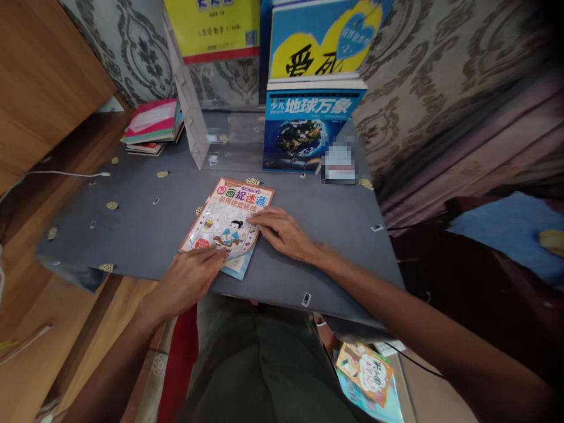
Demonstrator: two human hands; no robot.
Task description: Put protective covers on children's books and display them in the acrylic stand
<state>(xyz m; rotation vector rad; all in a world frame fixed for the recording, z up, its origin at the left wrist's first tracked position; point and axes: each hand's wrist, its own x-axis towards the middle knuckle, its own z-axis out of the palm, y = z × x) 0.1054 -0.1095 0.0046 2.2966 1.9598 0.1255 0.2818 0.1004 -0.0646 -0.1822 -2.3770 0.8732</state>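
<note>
A picture puzzle book [229, 226] with an orange border and a drawn figure on its cover lies on the table, tilted a little. Beneath its lower right part, a light-blue book [238, 268] sticks out. My left hand [194, 273] holds the puzzle book at its lower edge, fingers over the cover; its thumb is hidden. At the right edge, my right hand [284, 235] has its fingertips on the cover and grips the side. The lower right corner of the cover is slightly curved.
A clear acrylic rack [191, 117] at the back holds a yellow book [215, 35] and a blue Earth book [304, 129]. Several books [152, 123] are stacked at left. A white cable [70, 173] crosses the left side. More books [368, 376] lie below the table, lower right.
</note>
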